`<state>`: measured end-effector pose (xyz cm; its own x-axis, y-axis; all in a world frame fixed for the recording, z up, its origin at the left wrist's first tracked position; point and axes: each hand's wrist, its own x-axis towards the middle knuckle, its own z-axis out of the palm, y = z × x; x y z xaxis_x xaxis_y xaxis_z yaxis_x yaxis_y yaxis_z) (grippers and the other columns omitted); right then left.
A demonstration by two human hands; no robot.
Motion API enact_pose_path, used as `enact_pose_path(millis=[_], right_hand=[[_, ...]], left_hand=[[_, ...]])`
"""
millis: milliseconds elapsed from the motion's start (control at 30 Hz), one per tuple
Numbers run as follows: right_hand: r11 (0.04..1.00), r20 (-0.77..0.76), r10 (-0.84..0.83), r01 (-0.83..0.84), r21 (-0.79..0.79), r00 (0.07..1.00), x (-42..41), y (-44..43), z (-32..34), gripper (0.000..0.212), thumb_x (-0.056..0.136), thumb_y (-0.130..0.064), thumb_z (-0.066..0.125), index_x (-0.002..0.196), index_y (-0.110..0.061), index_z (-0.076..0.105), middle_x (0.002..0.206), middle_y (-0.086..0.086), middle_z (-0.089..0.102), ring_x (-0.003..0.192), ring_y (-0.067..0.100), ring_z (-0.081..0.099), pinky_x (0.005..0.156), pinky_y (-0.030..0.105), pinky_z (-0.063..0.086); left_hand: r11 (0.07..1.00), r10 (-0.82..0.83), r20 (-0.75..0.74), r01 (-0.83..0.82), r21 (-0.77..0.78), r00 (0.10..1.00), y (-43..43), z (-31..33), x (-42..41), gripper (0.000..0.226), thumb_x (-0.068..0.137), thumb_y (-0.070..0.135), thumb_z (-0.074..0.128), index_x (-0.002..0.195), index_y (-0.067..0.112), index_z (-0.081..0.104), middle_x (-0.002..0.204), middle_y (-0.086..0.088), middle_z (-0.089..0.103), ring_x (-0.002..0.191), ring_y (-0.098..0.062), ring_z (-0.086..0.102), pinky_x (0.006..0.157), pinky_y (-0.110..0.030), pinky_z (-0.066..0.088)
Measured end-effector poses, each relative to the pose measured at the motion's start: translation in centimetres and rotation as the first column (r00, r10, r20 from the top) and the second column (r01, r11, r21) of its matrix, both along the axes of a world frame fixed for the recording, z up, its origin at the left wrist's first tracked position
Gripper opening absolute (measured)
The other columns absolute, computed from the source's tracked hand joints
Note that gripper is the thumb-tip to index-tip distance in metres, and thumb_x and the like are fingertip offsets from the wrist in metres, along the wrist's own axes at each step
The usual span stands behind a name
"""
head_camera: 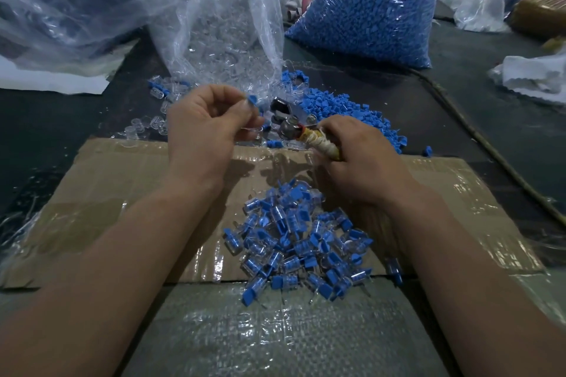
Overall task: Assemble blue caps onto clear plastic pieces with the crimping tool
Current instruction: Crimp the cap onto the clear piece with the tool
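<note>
- the left hand (205, 127) pinches a blue cap (252, 100) at its fingertips, with a clear plastic piece (256, 131) held lower in the same hand.
- the right hand (358, 159) is closed round the taped handle of the crimping tool (294, 119), whose metal head points far-left, just beside the cap.
- a pile of assembled pieces (300, 239) lies near, on taped cardboard (116, 180) between the forearms.
- loose blue caps (346, 113) spread on the bench (477, 119) just beyond the tool.
- far off stand a clear bag (226, 24) and a bag of blue caps (370, 6).
</note>
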<state>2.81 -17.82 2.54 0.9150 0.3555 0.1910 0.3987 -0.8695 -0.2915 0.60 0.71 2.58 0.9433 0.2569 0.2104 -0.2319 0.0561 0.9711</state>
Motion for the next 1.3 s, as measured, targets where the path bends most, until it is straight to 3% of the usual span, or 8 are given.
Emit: enact_pose_path(millis=[300, 567, 667, 733, 800, 933, 1133, 1300], right_hand=[[0.999, -0.091, -0.03, 0.028, -0.016, 0.995, 0.1, -1.3, 0.8, 0.04, 0.074, -0.036, 0.073, 0.108, -0.021, 0.058, 0.09, -0.008, 0.051, 0.082, 0.011, 0.046, 0.068, 0.027, 0.032], [0.999, -0.234, -0.028, 0.021, -0.032, 0.972, -0.2, -1.0, 1.3, 0.063, 0.062, -0.04, 0.08, 0.118, -0.026, 0.056, 0.101, -0.011, 0.056, 0.093, 0.01, 0.051, 0.081, 0.031, 0.043], [0.999, -0.281, -0.013, -0.001, -0.049, 0.959, -0.3, -1.0, 1.3, 0.07, 0.061, -0.041, 0.079, 0.124, -0.026, 0.052, 0.099, -0.016, 0.046, 0.092, 0.005, 0.044, 0.078, 0.025, 0.033], [0.999, -0.299, -0.003, -0.013, -0.051, 0.954, -0.3, -1.2, 1.4, 0.074, 0.061, -0.043, 0.079, 0.126, -0.027, 0.05, 0.099, -0.016, 0.041, 0.093, 0.004, 0.04, 0.078, 0.025, 0.03], [0.997, -0.311, 0.007, -0.031, -0.07, 0.95, -0.4, -1.3, 1.4, 0.076, 0.061, -0.046, 0.078, 0.128, -0.029, 0.048, 0.102, -0.015, 0.04, 0.096, 0.006, 0.038, 0.08, 0.025, 0.029], [0.993, -0.337, 0.016, -0.055, -0.105, 0.941, -0.3, -1.6, 1.6, 0.079, 0.06, -0.06, 0.069, 0.13, -0.03, 0.047, 0.105, -0.015, 0.042, 0.099, 0.007, 0.04, 0.081, 0.026, 0.03], [0.997, -0.308, 0.034, -0.056, -0.061, 0.951, -0.5, -1.2, 2.1, 0.093, 0.046, -0.078, 0.036, 0.121, -0.027, 0.057, 0.084, -0.026, 0.042, 0.089, 0.006, 0.045, 0.069, 0.024, 0.034], [0.998, -0.303, 0.007, -0.025, -0.054, 0.953, -0.5, -1.2, 1.8, 0.067, 0.067, -0.067, 0.052, 0.119, -0.026, 0.058, 0.086, -0.02, 0.044, 0.091, 0.007, 0.046, 0.075, 0.027, 0.036]], left_hand=[[0.92, -0.373, -0.159, 0.387, 0.068, 0.914, 0.2, 0.7, -0.8, 0.015, 0.063, 0.019, 0.065, 0.075, 0.01, 0.069, 0.059, 0.002, 0.066, 0.047, -0.006, 0.056, 0.042, -0.016, 0.04], [0.668, -0.677, -0.293, 0.731, 0.141, 0.675, 0.1, 0.7, -1.1, 0.02, 0.057, 0.029, 0.072, 0.069, 0.013, 0.072, 0.059, -0.004, 0.066, 0.04, -0.008, 0.041, 0.037, -0.017, 0.03], [0.821, -0.534, -0.226, 0.563, 0.091, 0.815, 0.1, 0.4, -0.9, 0.017, 0.067, 0.025, 0.068, 0.074, 0.009, 0.069, 0.062, -0.005, 0.066, 0.041, -0.007, 0.039, 0.038, -0.015, 0.031], [0.937, -0.303, -0.171, 0.325, 0.124, 0.938, 0.3, 0.1, -0.5, 0.008, 0.078, 0.014, 0.065, 0.079, 0.006, 0.067, 0.063, -0.003, 0.066, 0.043, -0.005, 0.043, 0.04, -0.012, 0.036], [0.972, -0.043, -0.117, 0.069, 0.223, 0.992, 0.7, -0.3, 0.4, 0.007, 0.083, 0.006, 0.062, 0.081, 0.01, 0.067, 0.069, 0.0, 0.066, 0.048, 0.0, 0.05, 0.049, -0.011, 0.044], [0.839, 0.209, -0.053, -0.151, 0.522, 0.976, 1.3, -1.2, 1.3, 0.024, 0.085, 0.004, 0.06, 0.1, 0.022, 0.065, 0.092, 0.004, 0.065, 0.081, -0.006, 0.058, 0.081, -0.025, 0.047], [0.491, 0.031, -0.089, 0.062, 0.869, 0.996, 0.6, -2.2, 1.6, 0.038, 0.088, 0.023, 0.059, 0.126, 0.024, 0.055, 0.135, -0.002, 0.049, 0.128, -0.021, 0.035, 0.108, -0.037, 0.022], [0.38, 0.016, -0.176, 0.157, 0.911, 0.984, 0.6, -2.5, 1.8, 0.041, 0.094, 0.032, 0.047, 0.134, 0.025, 0.046, 0.148, -0.001, 0.032, 0.138, -0.021, 0.019, 0.113, -0.038, 0.013]])
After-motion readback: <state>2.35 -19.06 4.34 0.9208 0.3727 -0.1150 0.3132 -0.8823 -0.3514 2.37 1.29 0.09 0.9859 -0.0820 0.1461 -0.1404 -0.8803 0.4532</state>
